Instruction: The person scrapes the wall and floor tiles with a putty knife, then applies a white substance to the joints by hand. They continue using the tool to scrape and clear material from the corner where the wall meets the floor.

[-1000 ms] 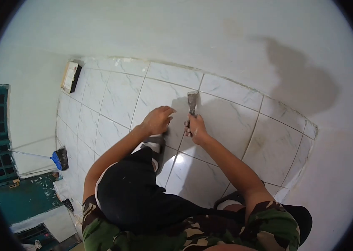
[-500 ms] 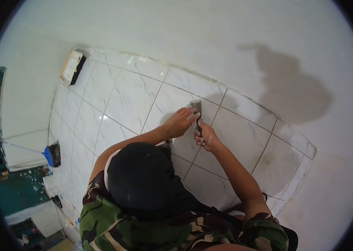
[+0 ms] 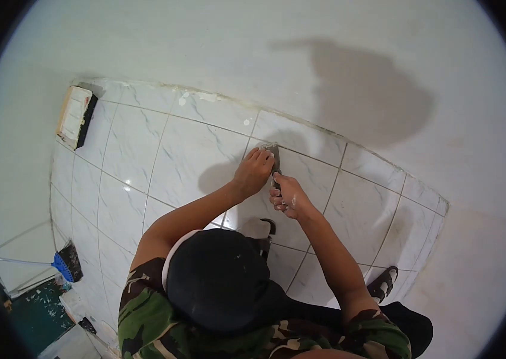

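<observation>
My right hand (image 3: 289, 194) is wrapped round the handle of a putty knife (image 3: 275, 158), whose metal blade points away toward the wall. White residue marks the fingers of this hand. My left hand (image 3: 255, 170) lies against the left side of the blade, its fingers bent and close together near the blade's tip. Both hands are above the white marbled floor tiles (image 3: 199, 149), near a grout line. Some whitish material shows at the blade's end; its exact contact with the floor cannot be made out.
A box with a white top (image 3: 76, 118) stands at the far left corner. A blue-and-black broom (image 3: 67, 263) leans at the left. The wall (image 3: 205, 48) meets the floor beyond my hands. Sandalled feet (image 3: 383, 284) show below.
The view has shifted, and the box and broom appear farther left and lower. My left fingers are now nearer the blade's tip. More of the feet shows.
</observation>
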A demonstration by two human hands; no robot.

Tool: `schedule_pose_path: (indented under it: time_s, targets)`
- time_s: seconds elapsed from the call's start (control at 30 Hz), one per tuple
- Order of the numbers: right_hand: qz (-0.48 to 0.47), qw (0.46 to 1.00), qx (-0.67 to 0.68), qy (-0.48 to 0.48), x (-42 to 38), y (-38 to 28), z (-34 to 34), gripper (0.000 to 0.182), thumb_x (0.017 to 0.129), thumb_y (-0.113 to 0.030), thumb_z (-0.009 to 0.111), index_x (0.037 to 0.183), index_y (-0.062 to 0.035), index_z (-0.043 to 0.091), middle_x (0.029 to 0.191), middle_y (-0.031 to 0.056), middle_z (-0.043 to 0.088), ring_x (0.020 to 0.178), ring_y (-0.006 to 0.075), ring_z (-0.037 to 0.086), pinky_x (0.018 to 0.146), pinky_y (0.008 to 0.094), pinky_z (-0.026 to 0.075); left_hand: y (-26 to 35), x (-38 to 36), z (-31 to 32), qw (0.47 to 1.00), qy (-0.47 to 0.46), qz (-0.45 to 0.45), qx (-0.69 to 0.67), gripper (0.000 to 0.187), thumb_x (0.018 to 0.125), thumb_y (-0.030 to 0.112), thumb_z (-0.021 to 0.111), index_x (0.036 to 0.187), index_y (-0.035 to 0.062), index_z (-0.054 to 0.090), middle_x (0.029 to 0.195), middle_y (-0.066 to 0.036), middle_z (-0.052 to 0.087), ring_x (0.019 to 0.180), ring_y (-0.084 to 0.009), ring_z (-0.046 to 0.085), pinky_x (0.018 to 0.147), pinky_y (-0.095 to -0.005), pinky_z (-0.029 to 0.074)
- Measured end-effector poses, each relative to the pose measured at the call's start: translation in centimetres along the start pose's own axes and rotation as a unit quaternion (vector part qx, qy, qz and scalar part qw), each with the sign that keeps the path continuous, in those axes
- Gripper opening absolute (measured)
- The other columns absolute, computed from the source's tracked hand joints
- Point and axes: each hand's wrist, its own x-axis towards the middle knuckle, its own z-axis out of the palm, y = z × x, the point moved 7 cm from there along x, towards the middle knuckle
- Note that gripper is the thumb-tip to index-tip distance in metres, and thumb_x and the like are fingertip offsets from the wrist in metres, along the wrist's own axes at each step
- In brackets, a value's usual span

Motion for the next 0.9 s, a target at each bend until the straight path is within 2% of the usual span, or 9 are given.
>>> schedule_pose_path:
  time_s: [0.13,0.2,0.37,0.47,0.57,0.63,0.77,0.87,0.9]
  targets:
    - [-0.026,0.999,-0.016,0.018,3.4,-1.7,1.9,0.026,0.097,-0.033,0.043,0.081,-0.0124,0.040,0.058,-0.0026,0.035,0.041,0.0087,0.031,0.035,0.0261,0.022,-3.2,0.8,0.0,0.999,0.005,-0.020,0.027,0.035,0.074,0.005,0.058,0.106,-0.0089,0.055,0.110,-0.023,0.058,0.106,-0.0346,0.055,0.099,-0.0414,0.041]
    - [-0.017,0.999,0.010,0.031,5.4,-2.1,4.3,0.025,0.096,-0.032,0.043,0.080,-0.0120,0.040,0.058,-0.0025,0.035,0.041,0.0091,0.031,0.035,0.0264,0.023,-5.5,1.2,-1.1,0.996,0.045,-0.040,0.060,0.036,0.073,0.005,0.059,0.106,-0.0087,0.055,0.112,-0.025,0.057,0.110,-0.0349,0.054,0.101,-0.0399,0.041]
    - [0.017,0.998,0.050,0.040,4.5,-1.9,7.5,0.022,0.094,-0.027,0.044,0.078,-0.0120,0.039,0.058,-0.0026,0.035,0.040,0.0096,0.029,0.036,0.0261,0.023,-8.0,-0.5,-1.2,0.995,-0.045,-0.080,-0.043,0.038,0.072,0.005,0.061,0.106,-0.0076,0.055,0.113,-0.025,0.057,0.112,-0.0361,0.054,0.101,-0.0366,0.042]
    - [0.001,0.996,0.045,0.073,5.5,-2.1,7.2,0.022,0.094,-0.026,0.044,0.078,-0.0115,0.039,0.057,-0.0021,0.035,0.040,0.0097,0.030,0.036,0.0266,0.024,-8.2,0.1,-1.5,0.999,0.019,-0.040,0.003,0.034,0.071,0.004,0.062,0.103,-0.0056,0.055,0.109,-0.023,0.058,0.108,-0.0356,0.057,0.096,-0.0365,0.046]
    - [-0.001,0.996,0.080,0.029,6.4,-1.9,7.3,0.022,0.094,-0.025,0.044,0.079,-0.0108,0.039,0.057,-0.0022,0.033,0.041,0.0097,0.029,0.036,0.0279,0.024,-7.8,0.3,-2.6,0.997,0.068,-0.027,0.002,0.032,0.071,0.003,0.061,0.101,-0.0046,0.055,0.106,-0.022,0.058,0.105,-0.0354,0.057,0.092,-0.0370,0.048]
    - [0.024,0.994,0.098,0.043,4.3,-1.5,8.2,0.023,0.095,-0.026,0.043,0.078,-0.0104,0.039,0.057,-0.0026,0.032,0.041,0.0098,0.028,0.036,0.0287,0.023,-8.0,-0.8,-1.2,0.996,-0.038,-0.064,-0.049,0.046,0.068,0.005,0.065,0.112,-0.0041,0.051,0.113,-0.021,0.056,0.110,-0.0356,0.054,0.092,-0.0385,0.048]
    - [0.019,0.994,0.073,0.078,4.8,-2.6,8.7,0.027,0.096,-0.027,0.044,0.074,-0.0135,0.035,0.058,-0.0046,0.029,0.043,0.0071,0.025,0.036,0.0241,0.020,-8.6,0.0,-1.6,0.997,-0.011,-0.059,-0.048,0.046,0.066,0.004,0.066,0.109,-0.0024,0.052,0.111,-0.021,0.057,0.107,-0.0350,0.056,0.089,-0.0384,0.049]
    - [-0.021,0.993,0.108,0.036,6.1,-4.4,9.3,0.026,0.096,-0.026,0.043,0.075,-0.0131,0.036,0.058,-0.0044,0.030,0.043,0.0072,0.025,0.035,0.0243,0.020,-9.6,1.5,-3.1,0.990,-0.018,-0.103,-0.092,0.045,0.065,0.002,0.066,0.108,-0.0009,0.052,0.109,-0.021,0.058,0.102,-0.0344,0.059,0.085,-0.0379,0.051]
    - [-0.016,0.994,0.098,0.043,5.4,-4.0,9.4,0.025,0.096,-0.025,0.043,0.075,-0.0131,0.036,0.058,-0.0042,0.030,0.042,0.0073,0.025,0.035,0.0244,0.020,-9.3,1.1,-2.8,0.987,-0.056,-0.111,-0.105,0.044,0.065,0.002,0.066,0.106,-0.0004,0.052,0.107,-0.020,0.058,0.100,-0.0345,0.060,0.083,-0.0376,0.051]
